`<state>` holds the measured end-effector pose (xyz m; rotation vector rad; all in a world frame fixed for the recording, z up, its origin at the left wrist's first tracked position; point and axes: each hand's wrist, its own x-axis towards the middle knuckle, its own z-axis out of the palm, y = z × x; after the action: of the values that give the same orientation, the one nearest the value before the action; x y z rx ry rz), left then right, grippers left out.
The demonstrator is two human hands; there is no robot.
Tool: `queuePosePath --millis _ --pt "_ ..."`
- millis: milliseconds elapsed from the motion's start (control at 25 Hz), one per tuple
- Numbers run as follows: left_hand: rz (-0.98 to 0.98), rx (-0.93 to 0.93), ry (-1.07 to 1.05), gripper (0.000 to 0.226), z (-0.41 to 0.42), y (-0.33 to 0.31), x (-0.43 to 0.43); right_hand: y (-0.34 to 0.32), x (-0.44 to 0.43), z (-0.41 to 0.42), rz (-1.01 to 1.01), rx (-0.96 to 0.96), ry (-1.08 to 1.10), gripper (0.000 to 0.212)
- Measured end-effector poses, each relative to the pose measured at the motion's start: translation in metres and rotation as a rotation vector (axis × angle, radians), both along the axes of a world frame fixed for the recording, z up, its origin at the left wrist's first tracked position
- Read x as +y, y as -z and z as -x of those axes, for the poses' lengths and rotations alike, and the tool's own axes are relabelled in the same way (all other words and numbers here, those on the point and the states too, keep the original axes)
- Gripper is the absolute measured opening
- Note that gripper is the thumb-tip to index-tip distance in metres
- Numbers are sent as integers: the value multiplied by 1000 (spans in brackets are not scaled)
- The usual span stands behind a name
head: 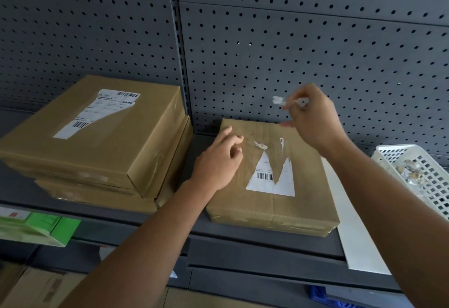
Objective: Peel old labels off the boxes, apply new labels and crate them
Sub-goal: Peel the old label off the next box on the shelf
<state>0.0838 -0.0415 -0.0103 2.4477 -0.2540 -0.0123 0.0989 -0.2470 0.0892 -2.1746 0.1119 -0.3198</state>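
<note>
A scrap (277, 100) is pinched in the right hand (315, 118); the left hand (218, 162) rests loosely curled on the box (243, 205). The jagged label (269, 181) below the right hand may be shredded further.

2 stacked brown cardboard boxes (97, 142) sit left on the dark metal shelf (243, 237); 1 flat brown cardboard box (274, 208) lies right of them. Just right of it a white flat sheet (359, 235), then a white perforated plastic basket (398, 154) far right. A grey pegboard panel (303, 40) stands behind all.
</note>
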Motion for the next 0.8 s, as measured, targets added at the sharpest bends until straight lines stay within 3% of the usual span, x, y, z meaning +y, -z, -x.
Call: queuePosePath --millis 320,560,680,800 --pt "2 18 17 34 1 -3 -1 52 13 15 296 155 -242 7" --pt "2 7 10 35 1 -3 -1 70 22 4 528 -50 -331 10" --pt "8 11 9 34 2 -1 -2 67 21 -1 479 -10 -305 14" --pt "5 7 10 33 0 1 -1 36 13 -13 280 -37 -114 9"
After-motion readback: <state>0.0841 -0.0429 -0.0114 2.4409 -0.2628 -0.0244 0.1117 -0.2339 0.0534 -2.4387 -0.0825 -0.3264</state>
